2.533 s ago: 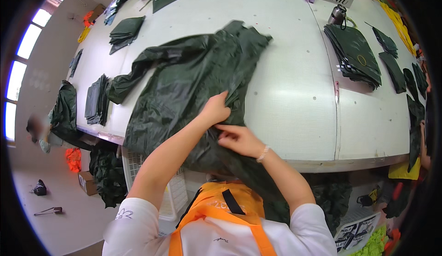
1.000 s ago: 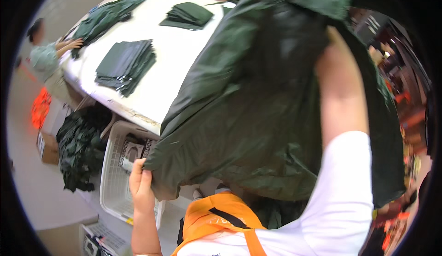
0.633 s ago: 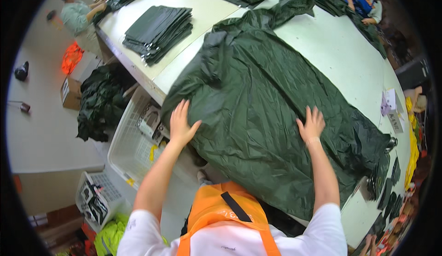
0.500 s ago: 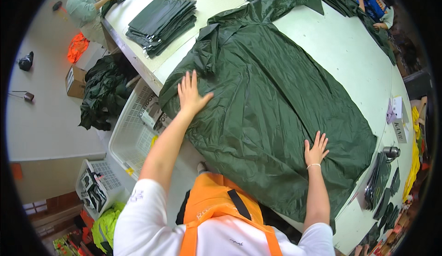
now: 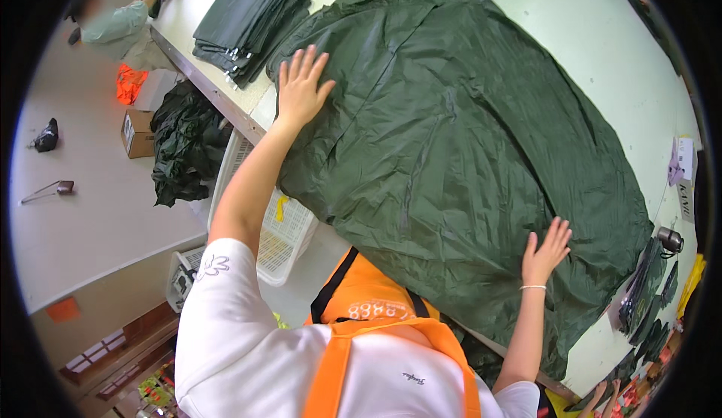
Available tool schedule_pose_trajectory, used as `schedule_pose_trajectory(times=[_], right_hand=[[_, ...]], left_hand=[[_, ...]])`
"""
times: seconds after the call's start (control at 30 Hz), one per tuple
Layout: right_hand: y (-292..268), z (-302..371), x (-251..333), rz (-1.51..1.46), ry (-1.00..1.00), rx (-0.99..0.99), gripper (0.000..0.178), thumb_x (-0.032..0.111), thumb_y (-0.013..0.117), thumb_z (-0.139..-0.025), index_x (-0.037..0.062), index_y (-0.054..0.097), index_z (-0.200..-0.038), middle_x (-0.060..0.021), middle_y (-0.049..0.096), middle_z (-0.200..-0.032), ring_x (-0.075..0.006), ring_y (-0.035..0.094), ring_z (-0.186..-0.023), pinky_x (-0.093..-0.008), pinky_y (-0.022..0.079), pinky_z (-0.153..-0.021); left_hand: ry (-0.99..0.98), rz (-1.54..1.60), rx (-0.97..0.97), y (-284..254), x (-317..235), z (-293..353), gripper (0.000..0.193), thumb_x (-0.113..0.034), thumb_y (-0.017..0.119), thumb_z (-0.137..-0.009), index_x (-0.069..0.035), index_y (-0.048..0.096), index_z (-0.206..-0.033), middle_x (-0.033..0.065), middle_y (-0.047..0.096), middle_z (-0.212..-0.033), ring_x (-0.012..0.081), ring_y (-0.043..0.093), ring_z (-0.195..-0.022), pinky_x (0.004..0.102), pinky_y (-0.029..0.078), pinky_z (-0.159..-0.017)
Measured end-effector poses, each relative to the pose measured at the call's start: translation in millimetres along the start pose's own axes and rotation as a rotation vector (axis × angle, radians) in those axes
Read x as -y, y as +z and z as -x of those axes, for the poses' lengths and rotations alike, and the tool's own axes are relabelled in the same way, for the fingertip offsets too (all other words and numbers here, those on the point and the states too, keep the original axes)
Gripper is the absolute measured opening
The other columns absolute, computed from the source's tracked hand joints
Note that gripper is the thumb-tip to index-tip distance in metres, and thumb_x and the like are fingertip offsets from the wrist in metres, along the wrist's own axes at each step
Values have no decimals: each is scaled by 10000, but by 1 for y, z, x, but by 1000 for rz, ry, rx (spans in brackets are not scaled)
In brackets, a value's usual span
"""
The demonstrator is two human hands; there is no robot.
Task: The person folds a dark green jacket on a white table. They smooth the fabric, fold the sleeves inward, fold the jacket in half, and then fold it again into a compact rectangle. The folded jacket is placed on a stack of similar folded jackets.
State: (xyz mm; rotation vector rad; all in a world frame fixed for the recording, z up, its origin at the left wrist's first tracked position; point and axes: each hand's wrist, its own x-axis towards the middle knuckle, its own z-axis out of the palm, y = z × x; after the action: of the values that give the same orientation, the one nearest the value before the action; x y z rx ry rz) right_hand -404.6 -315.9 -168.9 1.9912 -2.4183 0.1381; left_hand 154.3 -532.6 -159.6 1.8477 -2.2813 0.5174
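A large dark green raincoat [image 5: 436,140] of thin, shiny, creased cloth lies spread over the white table, its near edge hanging past the table's front. My left hand [image 5: 302,91] rests flat near its far left side, fingers spread and pointing away from me. Lower on the right, my right hand [image 5: 547,252] lies open on the cloth, beside a long fold. Neither hand grips anything. The top of the raincoat runs out of the picture at the far side.
A stack of folded dark green pieces [image 5: 244,19] sits left of the raincoat on the table [image 5: 617,65]. A metal cup [image 5: 669,240] and dark packets [image 5: 639,286] are at the right. Below the left edge are a white basket [image 5: 289,241] and heaped green cloth [image 5: 184,143]. A co-worker [image 5: 113,23] stands far left.
My left hand has slid farther away along the raincoat's left side. The bunched cloth there now lies flatter. The view has shifted, and my right hand stays open on the lower right.
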Motion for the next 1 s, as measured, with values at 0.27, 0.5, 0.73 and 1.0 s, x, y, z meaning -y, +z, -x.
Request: schedule_pose_trajectory(times=[0.27, 0.5, 0.73, 1.0], right_hand=[[34, -26, 35, 66, 74, 85, 590, 404, 428, -937, 219, 240, -1465, -48, 139, -1543, -353, 117, -1404, -611, 124, -1070], [-9, -37, 95, -14, -79, 58, 629, 370, 496, -905, 154, 273, -1452, -104, 189, -1526, -356, 180, -1390, -579, 135, -1079], [-2, 16, 157, -113, -74, 311, 705, 338, 640, -811, 133, 340, -1416, -134, 242, -1499, -341, 185, -1390, -536, 151, -1094], [-39, 50, -17, -260, 367, -173, 450, 206, 588, -858, 27, 485, -1258, -244, 438, -1331, -395, 412, -1231, -455, 311, -1038]], left_hand=[[-66, 237, 115, 123, 44, -96, 726, -612, 396, -874, -161, 296, -1434, 92, 284, -1485, 282, 242, -1372, 501, 169, -1099], [16, 640, -19, 71, 27, -95, 657, -419, 608, -832, -146, 384, -1385, 113, 302, -1473, 308, 264, -1357, 503, 201, -1079], [-43, 379, 295, 21, 20, 47, 719, -377, 648, -800, -184, 343, -1422, 115, 270, -1494, 359, 241, -1364, 523, 207, -1075], [25, 346, 181, 3, -14, 48, 655, -323, 567, -869, -86, 311, -1423, 156, 275, -1484, 375, 228, -1366, 559, 177, -1072]])
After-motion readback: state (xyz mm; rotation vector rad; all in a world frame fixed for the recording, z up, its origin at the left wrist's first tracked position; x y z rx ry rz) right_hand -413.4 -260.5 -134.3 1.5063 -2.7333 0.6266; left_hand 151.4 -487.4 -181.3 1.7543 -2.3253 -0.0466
